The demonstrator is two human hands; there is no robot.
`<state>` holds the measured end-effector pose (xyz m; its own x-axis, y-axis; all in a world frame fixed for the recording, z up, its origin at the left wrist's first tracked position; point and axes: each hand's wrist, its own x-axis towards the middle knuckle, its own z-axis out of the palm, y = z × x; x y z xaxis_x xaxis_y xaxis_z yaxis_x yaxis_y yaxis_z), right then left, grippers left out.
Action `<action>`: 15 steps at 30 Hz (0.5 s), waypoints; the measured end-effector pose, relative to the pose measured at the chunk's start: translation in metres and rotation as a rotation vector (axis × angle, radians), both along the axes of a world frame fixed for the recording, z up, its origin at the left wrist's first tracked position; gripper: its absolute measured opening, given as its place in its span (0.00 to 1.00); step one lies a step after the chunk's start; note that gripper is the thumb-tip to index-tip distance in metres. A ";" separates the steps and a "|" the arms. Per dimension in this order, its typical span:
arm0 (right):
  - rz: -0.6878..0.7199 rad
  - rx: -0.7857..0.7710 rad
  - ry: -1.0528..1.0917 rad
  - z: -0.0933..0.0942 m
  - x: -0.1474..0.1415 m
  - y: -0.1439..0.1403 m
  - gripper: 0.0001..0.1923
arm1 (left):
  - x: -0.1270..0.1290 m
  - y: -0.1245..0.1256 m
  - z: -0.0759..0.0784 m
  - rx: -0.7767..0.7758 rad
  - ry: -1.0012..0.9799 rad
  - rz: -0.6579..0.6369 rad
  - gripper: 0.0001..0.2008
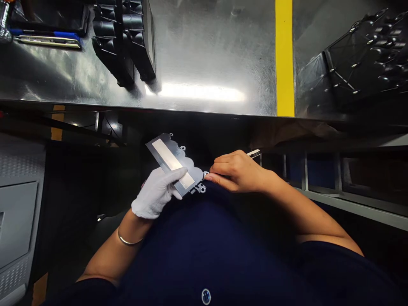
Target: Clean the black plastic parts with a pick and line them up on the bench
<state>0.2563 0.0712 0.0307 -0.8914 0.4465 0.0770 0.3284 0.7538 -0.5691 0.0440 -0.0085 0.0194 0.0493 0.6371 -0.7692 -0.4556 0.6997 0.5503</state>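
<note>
Gloved left hand (156,191): fingers (177,173) clenched around flat metal plate (174,163), thumb across pale strip (172,163) on its face. Plate held below counter (197,51) edge, above lap, tilted. Bare right hand (237,170): fingers (219,177) pinched on slim tool (254,153), tip at plate's lower corner, just beside left fingertips. Step in hand, by appearance: working or trimming plate edge near corner lug. Next move likely calls for firm left grip, short controlled stroke away from gloved fingers. Beyond fingers on counter: black trays (127,38), yellow stripe (284,55).
</note>
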 end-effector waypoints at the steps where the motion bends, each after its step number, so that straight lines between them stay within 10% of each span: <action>1: 0.004 -0.002 -0.004 0.000 0.000 0.000 0.20 | 0.000 0.000 0.000 -0.004 0.001 0.002 0.15; 15: 0.130 -0.106 -0.010 -0.004 0.000 0.006 0.21 | -0.002 -0.001 -0.007 -0.019 -0.057 0.001 0.13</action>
<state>0.2563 0.0775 0.0266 -0.9429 0.3321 0.0266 0.2377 0.7265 -0.6447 0.0418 -0.0094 0.0126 0.0927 0.6223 -0.7772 -0.4864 0.7094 0.5100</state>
